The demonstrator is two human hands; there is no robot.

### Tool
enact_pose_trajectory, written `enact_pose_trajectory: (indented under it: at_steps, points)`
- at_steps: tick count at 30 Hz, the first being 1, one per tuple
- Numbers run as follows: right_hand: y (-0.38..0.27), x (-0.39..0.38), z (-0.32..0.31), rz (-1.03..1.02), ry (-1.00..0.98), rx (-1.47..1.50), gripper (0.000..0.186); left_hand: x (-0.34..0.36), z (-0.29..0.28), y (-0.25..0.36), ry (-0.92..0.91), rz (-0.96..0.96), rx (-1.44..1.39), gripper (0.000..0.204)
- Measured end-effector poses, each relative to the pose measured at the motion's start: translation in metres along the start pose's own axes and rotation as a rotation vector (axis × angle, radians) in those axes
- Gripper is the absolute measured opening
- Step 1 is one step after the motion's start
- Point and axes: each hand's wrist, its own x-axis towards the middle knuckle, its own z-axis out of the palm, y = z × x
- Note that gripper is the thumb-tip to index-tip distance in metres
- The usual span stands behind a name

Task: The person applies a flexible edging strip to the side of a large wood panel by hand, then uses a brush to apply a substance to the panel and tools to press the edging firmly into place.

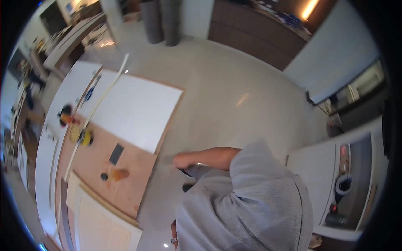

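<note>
My right hand (182, 160) hangs beside the workbench edge with its fingers curled in. Whether it holds anything is hidden; a dark shape shows just below it. My left hand (174, 234) is mostly behind my grey shirt, with a band at its wrist and its fingers out of sight. Nearest to the right hand is a brown wooden board (136, 167). On it lie a dark grey rectangular pad (116, 154) and a small bottle of orange-brown contents (119, 174) with a dark cap (104, 177). A yellow-and-black round container (86, 138) stands farther left.
A white panel (134, 104) covers the bench's far part, crossed by a long pale strip (109, 88). A blue-handled tool (89, 93) and a black-and-red tool (65, 115) lie nearby. A framed panel (104, 221) leans into the near end. An open-shelved cabinet (347, 184) stands at right.
</note>
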Motion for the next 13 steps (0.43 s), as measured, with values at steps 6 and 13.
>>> enact_pose_trajectory:
  at_steps: [6,13]
  points:
    - [0.199,-0.304,0.007,1.146,0.862,0.142,0.022,0.058,0.059,0.036,-0.463,0.132,0.255,0.038]
    - [0.265,-0.488,0.146,1.487,0.687,0.440,0.037,0.122,0.205,0.204,-0.652,0.205,0.371,0.038]
